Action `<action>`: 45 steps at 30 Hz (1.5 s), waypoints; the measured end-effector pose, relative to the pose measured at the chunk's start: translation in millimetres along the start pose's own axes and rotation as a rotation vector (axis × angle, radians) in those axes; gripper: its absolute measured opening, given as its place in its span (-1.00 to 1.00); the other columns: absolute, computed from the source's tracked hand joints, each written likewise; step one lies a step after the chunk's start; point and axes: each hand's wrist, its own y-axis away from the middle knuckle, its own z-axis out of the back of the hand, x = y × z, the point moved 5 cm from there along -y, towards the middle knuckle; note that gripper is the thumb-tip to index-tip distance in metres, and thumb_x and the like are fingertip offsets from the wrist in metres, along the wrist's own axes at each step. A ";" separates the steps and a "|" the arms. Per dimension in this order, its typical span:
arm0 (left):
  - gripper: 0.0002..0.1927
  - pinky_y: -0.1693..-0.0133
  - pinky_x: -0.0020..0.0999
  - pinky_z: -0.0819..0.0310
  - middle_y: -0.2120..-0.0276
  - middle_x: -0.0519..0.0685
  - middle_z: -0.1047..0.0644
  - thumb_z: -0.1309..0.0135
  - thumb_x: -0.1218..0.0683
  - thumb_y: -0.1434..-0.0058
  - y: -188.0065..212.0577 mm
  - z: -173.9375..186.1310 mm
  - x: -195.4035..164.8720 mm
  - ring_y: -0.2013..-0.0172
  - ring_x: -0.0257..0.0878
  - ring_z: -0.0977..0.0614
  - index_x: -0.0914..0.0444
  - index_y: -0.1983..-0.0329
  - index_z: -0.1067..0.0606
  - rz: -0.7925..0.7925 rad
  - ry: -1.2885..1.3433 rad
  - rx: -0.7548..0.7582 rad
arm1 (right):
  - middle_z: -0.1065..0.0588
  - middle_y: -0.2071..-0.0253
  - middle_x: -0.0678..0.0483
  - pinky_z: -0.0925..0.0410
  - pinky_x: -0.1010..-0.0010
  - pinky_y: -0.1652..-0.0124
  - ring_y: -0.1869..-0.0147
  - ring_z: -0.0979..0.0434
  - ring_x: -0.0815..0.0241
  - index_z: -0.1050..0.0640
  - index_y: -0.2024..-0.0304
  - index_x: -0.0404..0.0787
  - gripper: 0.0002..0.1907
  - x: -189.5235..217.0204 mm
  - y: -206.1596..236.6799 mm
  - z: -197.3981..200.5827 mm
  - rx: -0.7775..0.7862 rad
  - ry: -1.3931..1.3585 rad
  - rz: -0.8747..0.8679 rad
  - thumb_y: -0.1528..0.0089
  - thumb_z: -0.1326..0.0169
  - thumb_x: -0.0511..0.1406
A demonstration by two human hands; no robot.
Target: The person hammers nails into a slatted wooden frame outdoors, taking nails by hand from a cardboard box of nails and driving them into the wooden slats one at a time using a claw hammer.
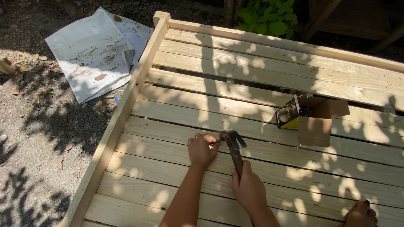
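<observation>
My right hand (249,188) grips the handle of a dark claw hammer (232,145), whose head hangs just above a pale wooden slat (168,130) of a slatted wooden frame. My left hand (202,149) rests on that slat right beside the hammer head, fingers pinched together as if on a small nail, which is too small to make out. Both forearms reach in from the bottom edge.
An open cardboard box (313,120) with a black and yellow label lies on the slats to the right. A crumpled white sheet (94,52) lies on the dirt beyond the frame's left rail (115,126). Green leaves (267,17) grow at the top. My toes (361,213) show at bottom right.
</observation>
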 end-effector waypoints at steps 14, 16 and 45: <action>-0.71 -0.05 -0.09 -0.24 0.08 -0.08 -0.51 -0.10 0.14 -0.22 -3.7 -8.5 8.5 0.09 -0.09 -0.60 0.17 0.00 -0.36 0.035 -0.034 -0.018 | -0.53 0.61 -0.01 -0.39 0.13 0.50 0.58 -0.59 -0.02 -0.38 0.07 -0.20 -0.69 10.3 0.4 4.7 0.022 -0.060 0.006 -0.35 0.07 -0.10; -0.71 -0.07 -0.10 -0.25 0.11 -0.08 -0.52 -0.09 0.14 -0.25 -3.0 -11.5 10.5 0.10 -0.10 -0.60 0.18 -0.01 -0.35 0.064 -0.022 0.020 | -0.53 0.63 0.00 -0.40 0.13 0.52 0.60 -0.59 -0.01 -0.36 0.05 -0.18 -0.69 7.5 3.1 8.5 0.024 -0.107 -0.017 -0.34 0.09 -0.10; -0.75 -0.01 -0.05 -0.31 0.19 0.01 -0.54 -0.11 0.17 -0.22 5.3 -5.1 7.9 0.21 0.04 -0.59 0.22 0.10 -0.34 0.047 0.033 -0.087 | -0.56 0.53 -0.03 -0.43 0.10 0.37 0.45 -0.64 -0.04 -0.36 0.12 -0.17 -0.72 -7.9 7.1 -13.8 0.072 0.032 -0.034 -0.36 0.07 -0.10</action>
